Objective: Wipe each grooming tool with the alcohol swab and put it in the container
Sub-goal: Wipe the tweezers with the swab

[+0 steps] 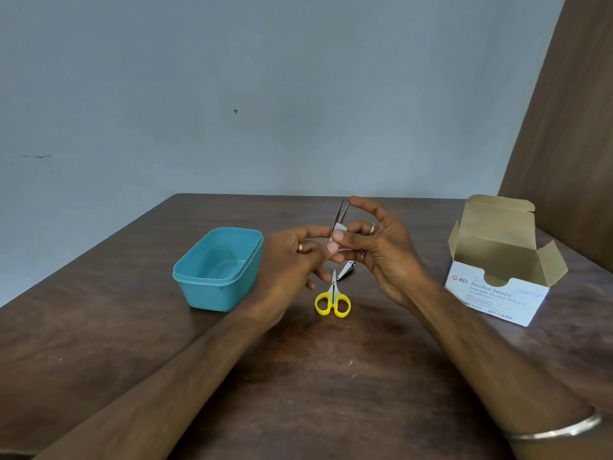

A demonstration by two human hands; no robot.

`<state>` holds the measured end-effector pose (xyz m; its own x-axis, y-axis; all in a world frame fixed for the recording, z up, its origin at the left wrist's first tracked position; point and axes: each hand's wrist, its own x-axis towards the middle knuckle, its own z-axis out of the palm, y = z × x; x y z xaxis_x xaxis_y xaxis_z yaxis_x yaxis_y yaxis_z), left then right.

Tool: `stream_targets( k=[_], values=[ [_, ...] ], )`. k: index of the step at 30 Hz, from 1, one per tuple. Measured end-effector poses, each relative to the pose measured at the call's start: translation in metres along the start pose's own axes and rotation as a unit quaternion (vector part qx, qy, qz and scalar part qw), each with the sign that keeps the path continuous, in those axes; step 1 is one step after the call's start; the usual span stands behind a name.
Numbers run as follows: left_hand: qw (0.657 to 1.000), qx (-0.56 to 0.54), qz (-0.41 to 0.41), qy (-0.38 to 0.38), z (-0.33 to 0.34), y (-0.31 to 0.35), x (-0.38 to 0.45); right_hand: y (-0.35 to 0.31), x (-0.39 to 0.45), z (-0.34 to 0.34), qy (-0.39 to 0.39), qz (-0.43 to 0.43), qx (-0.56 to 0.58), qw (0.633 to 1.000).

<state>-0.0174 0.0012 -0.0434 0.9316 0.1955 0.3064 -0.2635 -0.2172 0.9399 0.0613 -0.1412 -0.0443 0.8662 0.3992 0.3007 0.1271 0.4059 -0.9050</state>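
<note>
Two containers stand on the bench (331, 376): one teal tub (217, 270) at left with nothing visible inside, and one opened alcohol swab box (497, 280) at right, its contents hidden. Three tools show: one pair of tweezers (341, 214) held upright above the bench, pinched by left hand (292, 260) fingers while right hand (374, 247) fingers pinch a white swab (339, 231) against them; one yellow-handled scissors (332, 298) and one nail clipper (346, 270) lie below.

Single head-worn view, angled forward and down, close over the table (298, 376), wall behind.
</note>
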Motion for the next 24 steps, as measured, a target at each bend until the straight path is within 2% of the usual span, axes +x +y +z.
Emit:
stream_targets(
  k=[5,11,24],
  values=[
    [0.997,0.065,0.02,0.027,0.002,-0.003,0.001,-0.001,-0.001,0.001,0.032,-0.005,-0.014,0.999],
    [0.996,0.082,0.028,0.031,0.004,-0.002,0.0,-0.003,0.001,-0.001,0.072,-0.002,-0.01,0.997],
    [0.996,0.087,0.026,0.023,0.004,-0.002,-0.001,-0.01,0.001,-0.009,0.108,-0.014,0.045,0.993]
  ],
)
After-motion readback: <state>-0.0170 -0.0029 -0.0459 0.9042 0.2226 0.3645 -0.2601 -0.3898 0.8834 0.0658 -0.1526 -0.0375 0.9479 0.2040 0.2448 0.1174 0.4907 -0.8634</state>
